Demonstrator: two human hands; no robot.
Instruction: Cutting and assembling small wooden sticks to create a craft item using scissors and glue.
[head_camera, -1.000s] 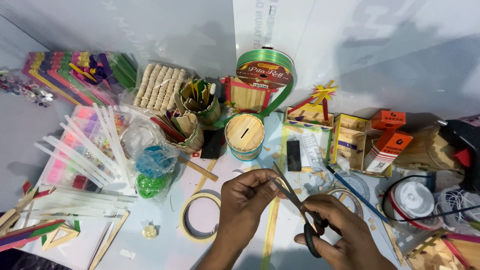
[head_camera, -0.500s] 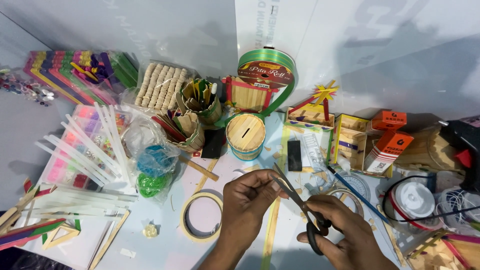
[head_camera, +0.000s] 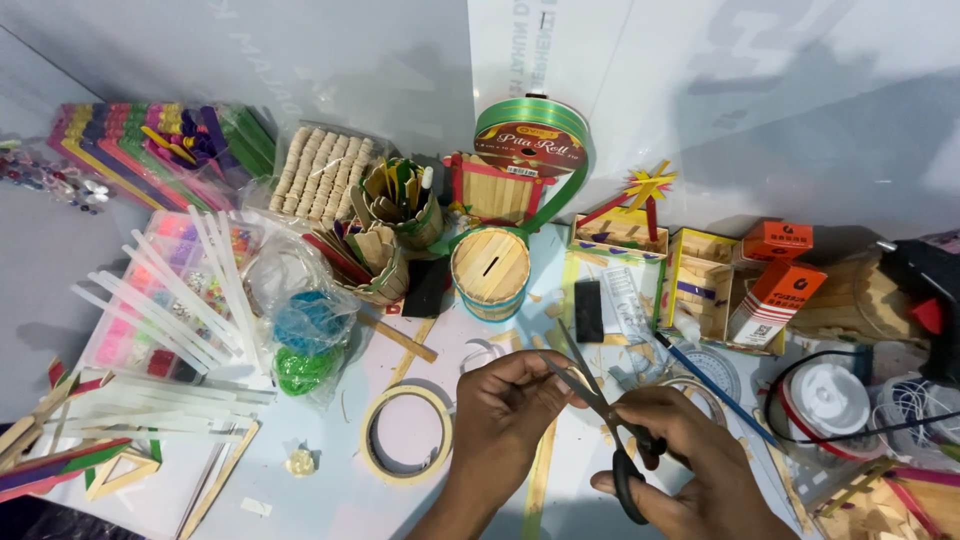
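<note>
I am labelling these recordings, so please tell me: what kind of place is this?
Probably a hobby craft table: coloured craft sticks, a masking tape roll, small stick-built boxes, and scissors in the right hand.

a pale blue-grey table (head_camera: 60, 260) fills the view, its top crowded with craft clutter that throws soft shadows under even, bright light. along the far edge a glossy grey board (head_camera: 300, 60) stands on the left and a white board (head_camera: 800, 80) on the right, the two meeting at a straight seam near the middle. broad dim shadows lie across the white board, and faint reflections show in the grey one; no floor or window can be seen.
</note>
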